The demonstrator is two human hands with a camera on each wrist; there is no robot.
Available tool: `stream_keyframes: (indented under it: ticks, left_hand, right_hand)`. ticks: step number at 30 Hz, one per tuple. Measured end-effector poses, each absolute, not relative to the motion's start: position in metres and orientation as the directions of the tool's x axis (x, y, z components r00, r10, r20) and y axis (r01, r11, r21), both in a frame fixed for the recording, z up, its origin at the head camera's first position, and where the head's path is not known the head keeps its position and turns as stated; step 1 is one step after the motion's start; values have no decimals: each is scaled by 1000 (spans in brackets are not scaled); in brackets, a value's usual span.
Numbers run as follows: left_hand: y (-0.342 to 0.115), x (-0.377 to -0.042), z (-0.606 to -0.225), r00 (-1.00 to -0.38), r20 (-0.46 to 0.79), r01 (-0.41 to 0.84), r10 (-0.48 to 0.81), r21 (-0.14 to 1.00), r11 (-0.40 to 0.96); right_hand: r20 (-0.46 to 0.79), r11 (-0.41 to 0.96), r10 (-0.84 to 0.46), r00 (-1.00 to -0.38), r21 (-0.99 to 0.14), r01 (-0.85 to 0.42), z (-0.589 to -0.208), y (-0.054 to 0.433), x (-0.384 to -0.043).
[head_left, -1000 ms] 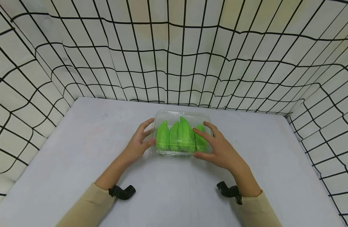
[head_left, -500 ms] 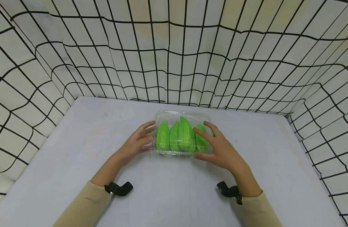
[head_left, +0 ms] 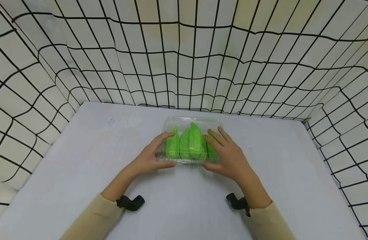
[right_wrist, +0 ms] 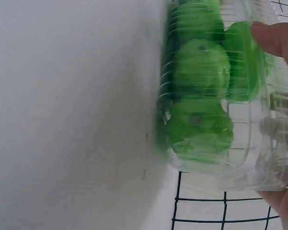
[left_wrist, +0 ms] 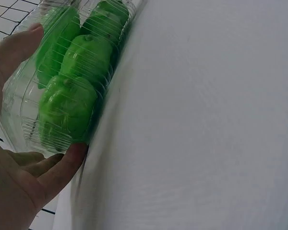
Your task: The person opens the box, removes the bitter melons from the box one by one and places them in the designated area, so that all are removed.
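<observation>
A clear plastic clamshell box (head_left: 193, 120) sits toward the back of the white table, holding several bright green, ribbed, pointed fruit-like pieces (head_left: 197, 143). My left hand (head_left: 149, 158) grips the box's left end, thumb at the front and index finger over the top. In the left wrist view, the thumb overlaps the clear wall (left_wrist: 19, 108) and other fingers reach the lower end. The right hand (head_left: 232, 158) grips the opposite end, thumb low at the front edge and fingers spread over the top. Through the plastic in the right wrist view, some fingers (right_wrist: 284, 127) show behind the box.
A white wall with black netting (head_left: 184, 60) rises behind the table and along both sides. The white tabletop (head_left: 184, 206) stretches in front of the box. Each wrist wears a black strap with a bent black piece (head_left: 131, 203).
My left hand shifts from beside the box to round its left end, thumb now at the front. The right hand moves slightly left and its fingers spread. The box stays about where it was.
</observation>
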State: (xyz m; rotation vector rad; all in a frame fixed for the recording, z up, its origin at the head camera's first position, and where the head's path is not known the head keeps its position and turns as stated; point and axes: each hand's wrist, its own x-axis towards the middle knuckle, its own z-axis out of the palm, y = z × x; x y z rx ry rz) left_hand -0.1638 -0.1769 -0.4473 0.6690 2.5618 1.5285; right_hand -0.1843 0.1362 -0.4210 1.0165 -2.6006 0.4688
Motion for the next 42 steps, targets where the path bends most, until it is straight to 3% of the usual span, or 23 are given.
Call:
stream_keyframes:
  ticks: [14,18,21,25,32,42]
  left_hand:
    - [-168,-162,-452,-926,200,345,319,791,505]
    - [-169,-161,-445,-919,247,392,307,657,644]
    - [-169,-165,-438,-861,340,503,377,467,727]
    - [-168,-171,-433,-755,391,643,527,286,710]
    - [-162,-175,-431,-658,451,724,603,160,671]
    - [-152,-175,-431,-598,513,738,615,54,673]
  right_hand:
    - [473,682,-626,-620,-53,-729,-417,129,-186]
    - [463,673,-639,-614,-50,-738,-417,128,-186]
    - [452,669,-646,-616,-54,-741,-417,128,-185]
    - [428,667,-658,-619,-49,-743,-415,127,-183]
    - [377,656,-698,-609,-5,-755,-409,123,-178]
    - [337,681,-693,-638,16,-732,-407,118,-173]
